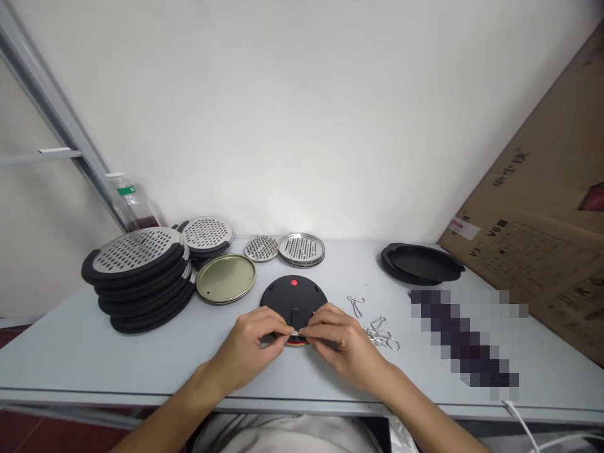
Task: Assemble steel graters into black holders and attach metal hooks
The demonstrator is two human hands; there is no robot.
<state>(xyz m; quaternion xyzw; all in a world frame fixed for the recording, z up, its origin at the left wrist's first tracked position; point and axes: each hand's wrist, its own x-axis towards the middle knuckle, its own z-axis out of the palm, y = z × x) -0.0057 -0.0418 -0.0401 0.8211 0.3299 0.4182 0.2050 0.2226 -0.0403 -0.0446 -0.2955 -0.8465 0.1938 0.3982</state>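
A round black disc [278,294] with a red dot [294,283] near its far edge lies flat on the table in front of me. My left hand [255,340] and my right hand [337,336] meet at its near edge, fingertips pinched together. Between them shows a small light-coloured piece [296,333], perhaps metal wire; my fingers cover most of it. A thin red and gold rim appears under the disc's near side. Just right of my right hand lie several bent wire clips [381,336], with another wire clip [355,305] farther back.
Stacked black-rimmed graters [141,283] stand at left, beside gold-coloured round lids [226,279]. Metal grater discs [302,248] lie near the wall. Black oval trays [425,263] and a cardboard box [542,207] occupy the right; a pixelated patch hides something there. A bottle [133,204] stands back left.
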